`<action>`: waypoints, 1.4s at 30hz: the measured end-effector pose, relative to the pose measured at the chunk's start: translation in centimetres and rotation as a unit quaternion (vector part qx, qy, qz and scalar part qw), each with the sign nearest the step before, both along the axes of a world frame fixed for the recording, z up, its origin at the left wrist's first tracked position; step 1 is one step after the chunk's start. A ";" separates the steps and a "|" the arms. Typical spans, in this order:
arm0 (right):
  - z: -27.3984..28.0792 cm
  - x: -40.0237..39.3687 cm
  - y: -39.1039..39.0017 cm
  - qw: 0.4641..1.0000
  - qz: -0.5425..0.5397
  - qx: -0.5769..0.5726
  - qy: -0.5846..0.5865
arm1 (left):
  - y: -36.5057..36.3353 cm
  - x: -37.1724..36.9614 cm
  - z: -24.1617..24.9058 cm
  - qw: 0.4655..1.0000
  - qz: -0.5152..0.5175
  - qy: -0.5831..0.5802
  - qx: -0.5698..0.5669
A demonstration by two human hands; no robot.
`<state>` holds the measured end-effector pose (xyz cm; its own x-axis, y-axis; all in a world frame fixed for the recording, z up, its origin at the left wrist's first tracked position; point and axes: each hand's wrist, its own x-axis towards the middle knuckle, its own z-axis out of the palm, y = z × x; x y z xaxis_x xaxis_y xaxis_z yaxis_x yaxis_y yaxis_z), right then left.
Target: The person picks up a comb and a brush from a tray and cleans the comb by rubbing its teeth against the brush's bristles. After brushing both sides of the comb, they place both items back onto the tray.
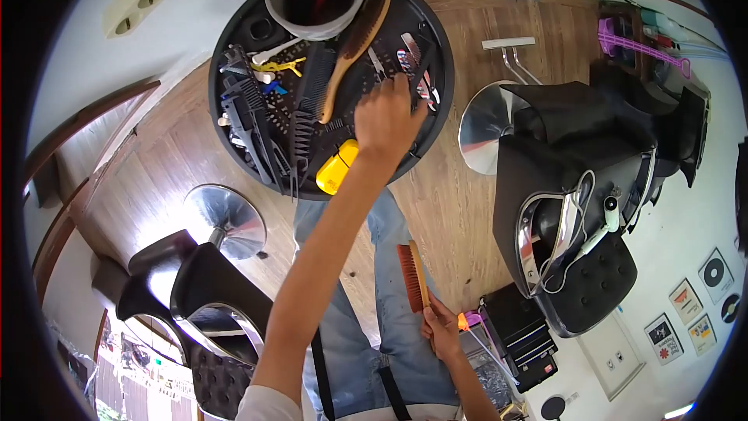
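My left hand (pixel 387 118) reaches over a round black tray (pixel 446 82), back of the hand up and fingers curled down. Its fingertips are beside some hair clips (pixel 425 90) and small metal scissors (pixel 377 64); what lies beneath them is hidden. Near my left wrist rests a yellow case (pixel 337 168). A wooden-backed brush (pixel 354 56) and a black wide comb (pixel 315 78) lie left of the hand. Above my lap, my right hand (pixel 442 331) is closed around the handle of a wooden brush (pixel 415 277) with reddish-brown bristles, held bristles to the left.
A grey pot (pixel 315 30) of brushes stands at the tray's far edge. Black clips and clippers (pixel 248 121) crowd its left side. Black salon chairs (pixel 538 152) flank me, with a hair dryer (pixel 611 214) on the right one. A black trolley (pixel 518 339) stands at lower right.
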<state>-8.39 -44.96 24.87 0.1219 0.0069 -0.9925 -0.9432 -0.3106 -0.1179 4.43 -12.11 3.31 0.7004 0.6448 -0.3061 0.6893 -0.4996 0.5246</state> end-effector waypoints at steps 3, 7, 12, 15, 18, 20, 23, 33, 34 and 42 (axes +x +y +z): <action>0.6 0.3 -0.3 1.000 -0.001 -0.004 0.008 | -1.5 -0.7 -1.3 0.999 0.022 -0.024 0.037; 0.9 0.3 -0.2 1.000 0.022 -0.005 0.018 | -1.8 -2.1 -1.8 0.996 0.079 -0.046 0.000; 1.0 2.1 -0.7 0.999 0.003 -0.017 0.031 | -0.9 -1.7 -0.2 0.990 0.120 -0.035 -0.068; 0.8 3.3 -1.1 0.999 0.027 -0.008 0.025 | -0.9 -1.2 -0.5 0.991 0.100 -0.040 -0.080; 0.8 4.2 -1.3 0.999 0.036 -0.006 0.029 | -1.1 -1.6 -0.6 0.990 0.101 -0.066 -0.070; 0.7 5.1 -1.6 0.998 0.038 -0.009 0.038 | -1.5 -2.3 -0.5 0.985 0.117 -0.118 -0.042; 0.3 5.9 -1.9 0.998 0.045 -0.007 0.042 | -0.8 -4.1 0.5 0.977 0.145 -0.152 -0.021; -1.0 8.2 -2.2 0.997 0.074 0.004 0.039 | 5.0 -7.9 1.5 0.971 0.233 0.058 0.018; -0.9 8.3 -2.1 0.996 0.075 0.005 0.039 | 5.0 -7.6 1.4 0.972 0.226 0.058 0.030; -1.6 8.8 -2.0 0.995 0.090 0.012 0.032 | 5.5 -7.3 -0.1 0.972 0.195 0.082 0.107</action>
